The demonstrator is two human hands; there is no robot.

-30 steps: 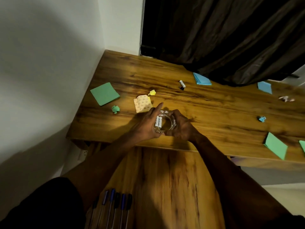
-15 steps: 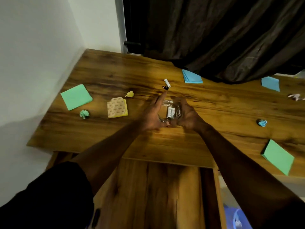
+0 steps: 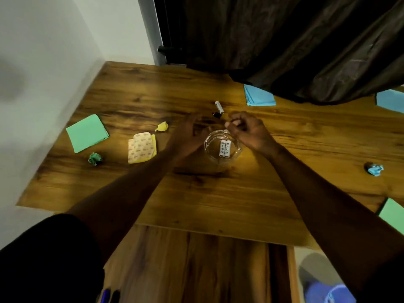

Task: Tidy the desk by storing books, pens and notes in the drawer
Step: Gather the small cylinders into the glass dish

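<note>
Both hands have come off the glass jar that we gripped a second ago. Our left hand, blurred, hovers just left of it, fingers loosely curled and holding nothing. Our right hand is clenched over the jar's far rim; whether it pinches anything we cannot tell. Two white cylinders lie inside the jar. A green note pad, a yellow pad and blue notes lie scattered on the desk, and pens show in the open drawer below.
</note>
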